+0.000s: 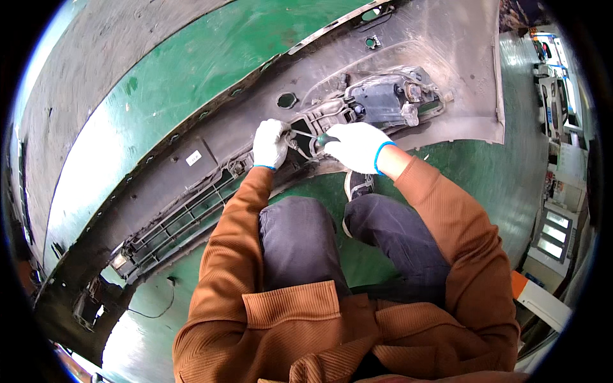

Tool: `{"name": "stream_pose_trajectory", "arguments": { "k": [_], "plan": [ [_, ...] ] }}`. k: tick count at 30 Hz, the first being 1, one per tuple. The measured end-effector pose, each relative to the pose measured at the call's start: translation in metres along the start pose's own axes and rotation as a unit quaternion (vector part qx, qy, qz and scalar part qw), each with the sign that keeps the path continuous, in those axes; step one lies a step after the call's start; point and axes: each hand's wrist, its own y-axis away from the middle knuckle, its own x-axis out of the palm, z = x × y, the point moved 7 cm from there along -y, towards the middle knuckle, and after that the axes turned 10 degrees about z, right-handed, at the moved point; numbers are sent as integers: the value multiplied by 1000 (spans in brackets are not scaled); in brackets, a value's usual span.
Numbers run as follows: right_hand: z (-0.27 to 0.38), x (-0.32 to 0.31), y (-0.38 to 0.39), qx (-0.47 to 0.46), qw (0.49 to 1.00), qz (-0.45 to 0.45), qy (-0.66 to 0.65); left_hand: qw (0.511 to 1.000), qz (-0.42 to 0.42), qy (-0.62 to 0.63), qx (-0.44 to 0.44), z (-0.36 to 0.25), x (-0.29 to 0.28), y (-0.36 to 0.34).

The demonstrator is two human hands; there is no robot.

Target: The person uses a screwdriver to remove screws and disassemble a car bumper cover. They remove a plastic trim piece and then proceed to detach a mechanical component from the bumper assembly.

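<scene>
A large grey bumper cover (447,76) lies inner side up before me, with a long grille (191,217) and a dark fog lamp housing (377,102) on it. My right hand (354,147), in a white glove, is closed on a screwdriver (324,140) with a green handle. The thin shaft points left into the opening beside the lamp. My left hand (269,142), also gloved, has its fingers curled at that opening by the shaft's end and a small bracket; what exactly they grip is hidden.
The green floor (204,45) runs under and around the bumper, with a grey surface (76,57) beyond at upper left. Equipment and light-coloured cabinets (552,233) line the right side. My knees and one shoe (357,185) are just below the part, and a cable (150,314) trails at lower left.
</scene>
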Motion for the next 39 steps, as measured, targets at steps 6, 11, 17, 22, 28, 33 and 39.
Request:
{"name": "stream_pose_trajectory", "arguments": {
  "k": [6,11,17,22,28,33,39],
  "plan": [
    [7,4,44,-25,995,-53,-81,993,74,-87,-27,-10,2,-1],
    [-41,2,97,-63,993,22,-98,993,78,-55,-63,-4,4,-5],
    [-138,40,184,-118,956,-47,-263,995,74,-68,7,-33,-28,-13],
    [-168,118,167,-22,825,18,-565,985,140,-53,-90,-8,-50,-18],
    [-171,128,140,-110,820,19,-561,885,448,-51,-119,-37,-67,-32],
    [-186,126,125,-67,824,26,-562,772,616,-156,-3,-97,-49,-32],
    [-197,116,125,-86,850,-15,-520,769,615,-152,-86,-175,39,-33]
  ]
}}
